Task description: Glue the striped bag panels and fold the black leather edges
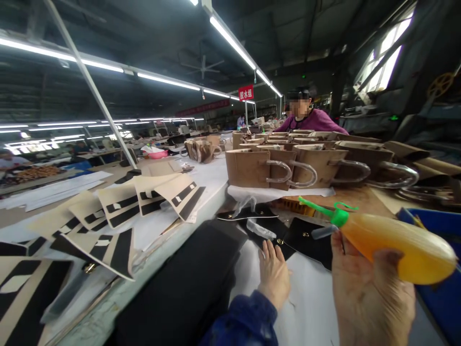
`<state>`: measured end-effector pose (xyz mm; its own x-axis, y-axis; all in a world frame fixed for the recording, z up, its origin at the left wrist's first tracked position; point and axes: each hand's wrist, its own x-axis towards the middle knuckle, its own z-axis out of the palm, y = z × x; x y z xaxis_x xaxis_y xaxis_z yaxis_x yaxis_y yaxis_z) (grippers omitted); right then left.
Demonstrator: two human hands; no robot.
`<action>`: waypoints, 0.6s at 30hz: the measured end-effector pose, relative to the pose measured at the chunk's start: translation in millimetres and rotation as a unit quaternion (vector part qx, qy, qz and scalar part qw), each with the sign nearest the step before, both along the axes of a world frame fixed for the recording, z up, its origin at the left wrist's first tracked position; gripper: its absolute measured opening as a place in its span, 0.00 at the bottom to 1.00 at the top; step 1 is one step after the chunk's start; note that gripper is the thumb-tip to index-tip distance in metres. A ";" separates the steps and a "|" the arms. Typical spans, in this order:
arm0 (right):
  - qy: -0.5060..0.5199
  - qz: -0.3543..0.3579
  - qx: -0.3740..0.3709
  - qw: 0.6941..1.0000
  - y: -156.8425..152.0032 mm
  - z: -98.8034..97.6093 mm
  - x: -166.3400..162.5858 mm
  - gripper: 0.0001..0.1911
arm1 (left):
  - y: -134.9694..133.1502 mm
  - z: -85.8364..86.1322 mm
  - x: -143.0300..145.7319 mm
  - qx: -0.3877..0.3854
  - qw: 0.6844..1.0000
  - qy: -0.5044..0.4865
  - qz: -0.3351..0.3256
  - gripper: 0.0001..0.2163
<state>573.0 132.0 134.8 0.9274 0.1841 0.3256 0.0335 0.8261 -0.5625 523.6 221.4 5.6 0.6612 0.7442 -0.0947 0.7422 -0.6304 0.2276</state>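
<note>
In my right hand (pixel 374 293) is a squeeze glue bottle (pixel 399 242), rounded and filled with amber liquid. Its green nozzle points left and a little up. My left hand (pixel 275 276) lies palm down with fingers stretched forward, the fingertips at the edge of a black panel (pixel 288 247) with a brass-coloured fitting. A clear plastic-wrapped strip (pixel 261 229) rests on the black pieces just beyond those fingers. Another black panel (pixel 306 235) lies to the right, partly behind the bottle and my right hand. White paper (pixel 306 293) is spread underneath.
Cream panels with black strips (pixel 118 204) fan out on the left. Rows of brown bag bodies with plastic-wrapped handles (pixel 248 168) stand ahead. A co-worker in a purple top (pixel 324 121) is behind them. A blue crate (pixel 435 218) sits right; a black sheet (pixel 180 283) lies left of my arm.
</note>
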 end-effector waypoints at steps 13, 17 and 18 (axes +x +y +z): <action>0.025 -0.009 0.009 1.000 -1.8 -2.2 4.4 0.27 | 28.7 4.2 18.9 0.015 0.993 -0.100 0.066 0.12; 0.006 -0.018 0.014 1.000 -6.6 1.3 8.7 0.29 | 24.7 35.5 -19.9 -0.048 0.961 -0.243 0.118 0.11; 0.004 -0.016 0.009 1.000 -6.7 1.0 8.6 0.27 | 18.3 40.3 -35.1 -0.071 0.945 -0.292 0.131 0.10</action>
